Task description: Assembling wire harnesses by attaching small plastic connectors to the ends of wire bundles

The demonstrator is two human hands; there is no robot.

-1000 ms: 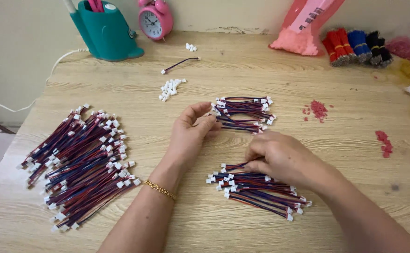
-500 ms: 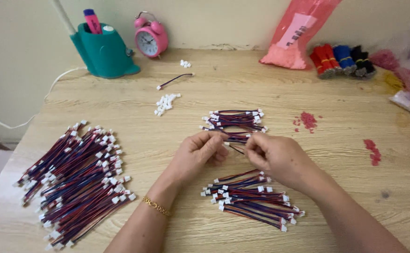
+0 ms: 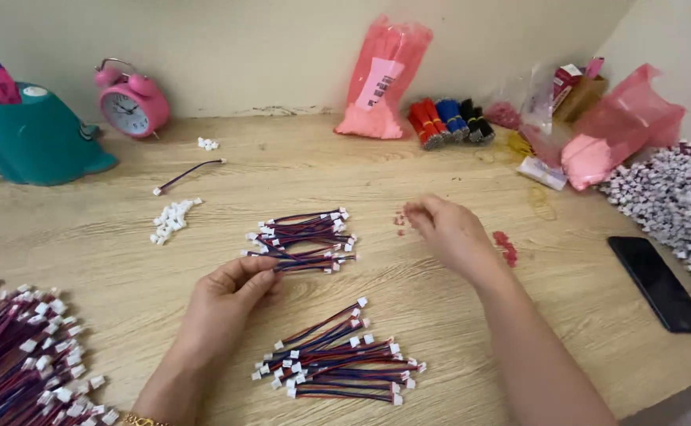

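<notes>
**Red-and-blue wire bundle pinched at one end, other hand off toward red bits**

Red-and-blue short wire leads with white plugs make up the upper bundle, lying flat on the wooden table at mid-desk. Left hand sits just below-left of that bundle, thumb and fingers closed on its left ends. Right hand is to the bundle's right, apart from it, fingers curled loosely over a few small red bits; whether it grips one cannot be told.

Second bundle lies below the upper bundle, loose and fanned. Big wire pile is far left of it. Loose white connectors sit left of it, a single wire up-left.

Risks, as judged: the bundle is held at one end only, so leads may splay or slide out if lifted. Left forearm is close to the fanned second bundle and could drag into it, mixing counts. Black phone, far right, lies near the table edge; a right elbow sweep could knock it.
</notes>
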